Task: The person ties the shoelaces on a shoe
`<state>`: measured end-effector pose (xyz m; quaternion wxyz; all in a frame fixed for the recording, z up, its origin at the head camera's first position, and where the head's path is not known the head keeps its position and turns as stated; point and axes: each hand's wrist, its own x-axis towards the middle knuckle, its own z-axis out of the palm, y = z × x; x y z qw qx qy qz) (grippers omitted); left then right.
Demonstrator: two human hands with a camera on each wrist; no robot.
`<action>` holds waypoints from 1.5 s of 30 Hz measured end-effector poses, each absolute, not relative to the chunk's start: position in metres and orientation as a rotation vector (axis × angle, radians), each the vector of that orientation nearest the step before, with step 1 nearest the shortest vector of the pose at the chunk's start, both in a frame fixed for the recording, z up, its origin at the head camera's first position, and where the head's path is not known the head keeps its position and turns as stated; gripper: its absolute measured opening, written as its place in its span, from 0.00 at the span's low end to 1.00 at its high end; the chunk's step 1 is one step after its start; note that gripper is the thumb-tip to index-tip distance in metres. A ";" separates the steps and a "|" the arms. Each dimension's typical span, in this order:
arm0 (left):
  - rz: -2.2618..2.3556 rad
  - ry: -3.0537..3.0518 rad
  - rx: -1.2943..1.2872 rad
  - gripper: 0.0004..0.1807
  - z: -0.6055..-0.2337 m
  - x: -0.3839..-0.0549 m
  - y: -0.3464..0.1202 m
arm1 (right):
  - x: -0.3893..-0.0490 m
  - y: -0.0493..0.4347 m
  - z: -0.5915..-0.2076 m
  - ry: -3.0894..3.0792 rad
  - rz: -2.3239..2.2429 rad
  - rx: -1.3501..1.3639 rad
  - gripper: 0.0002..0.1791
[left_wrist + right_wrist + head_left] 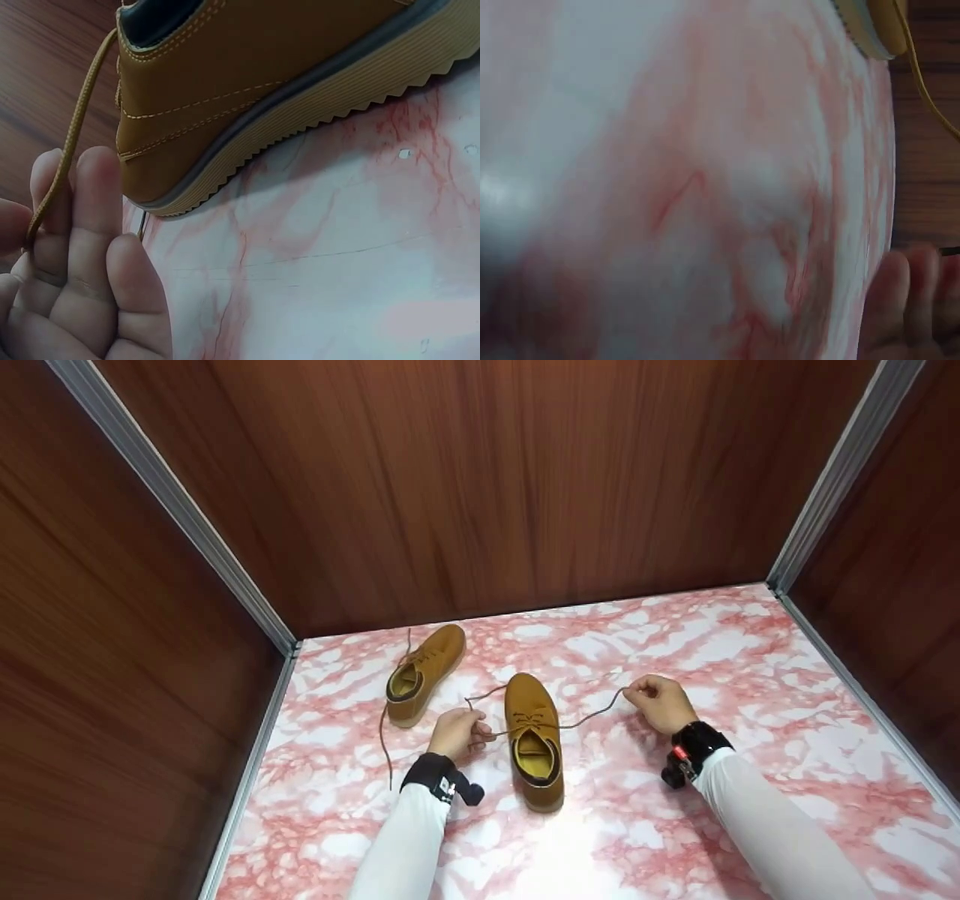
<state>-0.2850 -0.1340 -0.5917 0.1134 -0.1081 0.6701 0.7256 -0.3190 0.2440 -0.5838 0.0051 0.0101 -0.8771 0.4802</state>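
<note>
A tan lace-up shoe [546,795] stands upright between my hands, toe pointing away and opening toward me. Just left of it, my left hand [456,733] pinches one brown shoelace [78,120]; in the left wrist view that lace runs from the shoe's collar down between thumb and fingers. Out to the right, my right hand [661,703] pinches the other lace [592,717] near its end, drawn in a slack curve from the eyelets. Some loose lace [487,695] trails beside the toe on the left. The right wrist view catches only some fingers [889,300] at its corner.
The second tan shoe [445,649] lies farther back on the left, its laces [384,742] trailing on the table. Pink-and-white marbled tabletop [750,660] extends under everything. Brown wood-look panels [525,487] with grey metal edge strips [187,517] enclose the back and sides.
</note>
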 end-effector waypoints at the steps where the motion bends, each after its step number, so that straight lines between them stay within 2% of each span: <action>1: 2.123 1.981 -0.307 0.06 -0.591 -0.285 -0.134 | -0.319 0.243 -0.583 -2.767 1.436 0.044 0.13; 5: 2.081 2.089 -0.279 0.11 -0.588 -0.284 -0.134 | -0.318 0.239 -0.583 -2.805 1.340 0.101 0.12; 11: 2.044 2.177 -0.285 0.14 -0.586 -0.287 -0.135 | -0.318 0.236 -0.583 -2.797 1.468 0.118 0.10; 19: 2.002 2.280 -0.268 0.18 -0.578 -0.293 -0.135 | -0.317 0.235 -0.581 -2.746 1.537 0.050 0.14; 25: 1.959 2.399 -0.238 0.17 -0.570 -0.299 -0.130 | -0.317 0.235 -0.584 -2.755 1.521 0.066 0.11; 28: 1.971 2.431 -0.208 0.17 -0.562 -0.302 -0.124 | -0.317 0.234 -0.584 -2.773 1.558 0.098 0.13; 36: 1.922 2.548 -0.026 0.18 -0.535 -0.312 -0.099 | -0.317 0.231 -0.582 -2.753 1.762 0.082 0.23; 45: 1.684 2.647 0.306 0.14 -0.523 -0.309 -0.076 | -0.317 0.233 -0.584 -2.728 1.787 0.019 0.13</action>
